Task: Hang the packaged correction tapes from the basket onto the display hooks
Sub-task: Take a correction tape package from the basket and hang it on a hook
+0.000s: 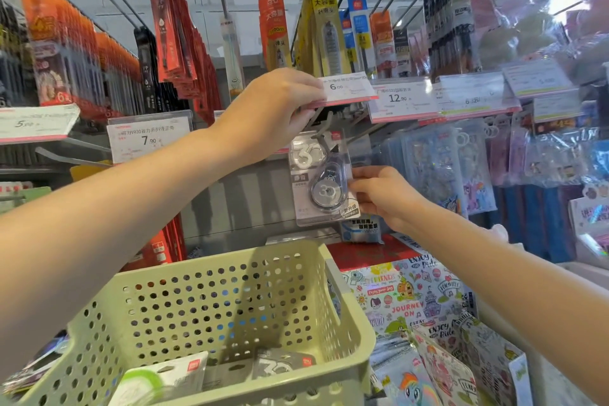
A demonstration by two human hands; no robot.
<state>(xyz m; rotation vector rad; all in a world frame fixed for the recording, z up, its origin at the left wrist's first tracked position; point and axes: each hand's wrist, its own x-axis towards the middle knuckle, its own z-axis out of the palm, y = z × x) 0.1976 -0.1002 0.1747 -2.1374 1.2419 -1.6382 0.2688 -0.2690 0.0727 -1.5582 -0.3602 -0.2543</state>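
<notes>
Up top, rows of orange pen packs (59,53) and red packs (171,26) dangle from the upper pegs, with a 7.90 price tag (149,138) and a 12.90 price tag (400,99) below. Down right, cartoon pony sticker packs (425,382) lie beside a colourful doodle-print sheet (408,293).

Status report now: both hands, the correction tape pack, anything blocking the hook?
Left hand lifting price tag. Right hand pinching correction tape pack at hook. More packs wait in basket. Nothing else blocking.
</notes>
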